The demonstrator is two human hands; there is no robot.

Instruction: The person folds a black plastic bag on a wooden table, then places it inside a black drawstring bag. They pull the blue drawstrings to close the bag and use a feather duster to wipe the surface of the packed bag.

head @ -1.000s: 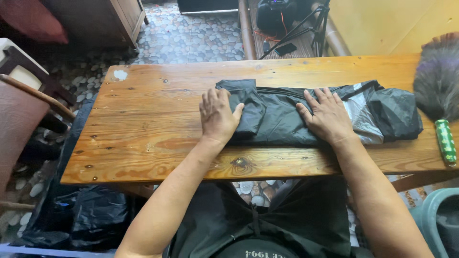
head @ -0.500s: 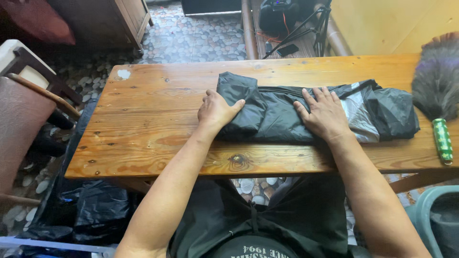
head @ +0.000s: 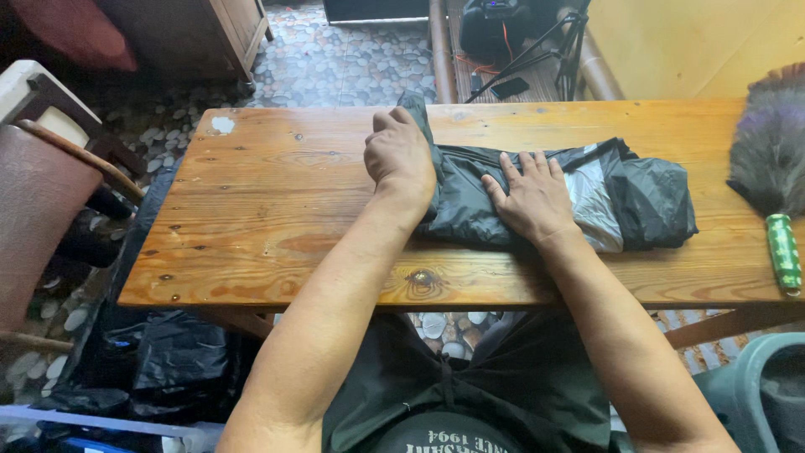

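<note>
Garment fold in progress: left end lifted, right side pinned

The dark folded garment [head: 545, 197] lies across the middle of the wooden tabletop [head: 268, 210], its long side running left to right, with a grey lining panel showing near its right end. The left hand [head: 401, 155] holds the garment's left end, fingers closed around a pinch of fabric raised off the wood. The right hand [head: 532, 197] lies flat on the garment's middle, fingers spread wide, holding nothing and pressing the cloth down.

Judgement: the step in hand is a fold of the left end over the pinned middle. The next move calls for a steady right palm and an even carry of the raised edge, lest the slick fabric slide or bunch.

A feather duster with green handle [head: 776, 180] lies at the right edge, apart from the garment.
</note>
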